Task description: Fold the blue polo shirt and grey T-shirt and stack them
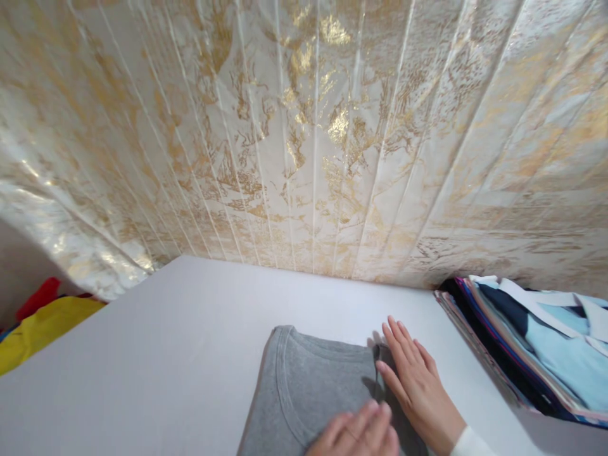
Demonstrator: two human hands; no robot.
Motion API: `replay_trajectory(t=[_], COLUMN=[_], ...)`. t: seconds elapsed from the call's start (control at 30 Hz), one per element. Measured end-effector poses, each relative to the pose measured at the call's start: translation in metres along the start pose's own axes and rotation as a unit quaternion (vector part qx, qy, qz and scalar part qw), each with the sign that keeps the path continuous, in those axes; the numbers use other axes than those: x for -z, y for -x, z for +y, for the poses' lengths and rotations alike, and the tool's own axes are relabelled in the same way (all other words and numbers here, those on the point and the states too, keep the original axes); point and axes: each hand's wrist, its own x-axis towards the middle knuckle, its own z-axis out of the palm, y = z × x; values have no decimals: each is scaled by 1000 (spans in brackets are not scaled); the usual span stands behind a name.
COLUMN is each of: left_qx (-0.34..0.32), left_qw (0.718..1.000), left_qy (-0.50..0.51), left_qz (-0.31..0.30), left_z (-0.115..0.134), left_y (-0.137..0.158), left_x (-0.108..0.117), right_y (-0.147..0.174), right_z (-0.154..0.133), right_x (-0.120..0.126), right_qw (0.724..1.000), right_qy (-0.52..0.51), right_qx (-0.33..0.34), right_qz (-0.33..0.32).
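Note:
A grey shirt (323, 373) lies folded on the white table, its round neckline band curving down the left part. My right hand (418, 392) rests at the shirt's right edge, fingers stretched out and its tips reaching just past the fold. Over the lower middle of the shirt is my left hand (358, 434), slightly blurred, its fingers extended and close together. Neither hand pinches any cloth that I can see. The picture's bottom edge cuts off the lower part of the shirt and my left wrist.
To the right stands a stack of folded clothes (536, 348), with a light blue and navy collared piece on top. Yellow cloth (52, 326) and red cloth (40, 297) lie beyond the left edge of the white table (166, 354). A gold-patterned curtain (304, 158) hangs behind.

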Motion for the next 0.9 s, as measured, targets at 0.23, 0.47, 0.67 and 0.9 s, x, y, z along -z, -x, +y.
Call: replay_trajectory(t=[0.23,0.47,0.67,0.9], left_qx=[202,220,279,298], left_qw=[972,966,953,943], left_qy=[-65,-43,1,4], left_qz=[-100,-129,-119,-146], left_z=[-107,-105,-95,-89], left_y=[28,35,54,130], left_x=[68,39,53,55], right_y=[41,55,59,95], right_z=[-47,-63,-54,-34], right_x=[18,-5,18,26], right_qw=[992,995,997,993], right_qy=[23,26,-30,-36], right_qx=[121,96,63,-27], right_qz=[28,31,-33,-106])
